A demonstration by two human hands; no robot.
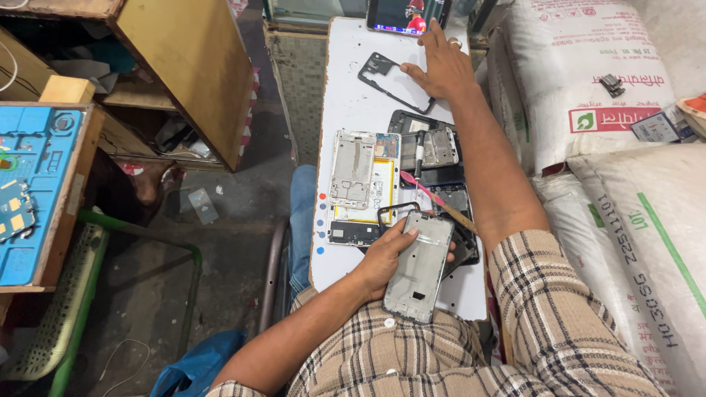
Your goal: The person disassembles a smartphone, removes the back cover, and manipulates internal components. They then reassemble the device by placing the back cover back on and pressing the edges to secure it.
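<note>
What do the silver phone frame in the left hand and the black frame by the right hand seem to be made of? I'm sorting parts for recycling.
The silver rectangular phone frame looks like metal, possibly aluminium: pale grey, dull sheen, flat stamped plate with cutouts. The thin black phone frame looks like moulded plastic: matt, uniformly dark and very slender, though painted metal cannot be excluded. The left hand grips the silver one; the right hand touches the black one.

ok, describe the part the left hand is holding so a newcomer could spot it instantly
Start at the narrow white table and go to its near end. There the left hand grips a silver-grey phone frame, tilted off the surface. Unlike the other phone parts, it is the only one held up rather than lying flat.
</note>
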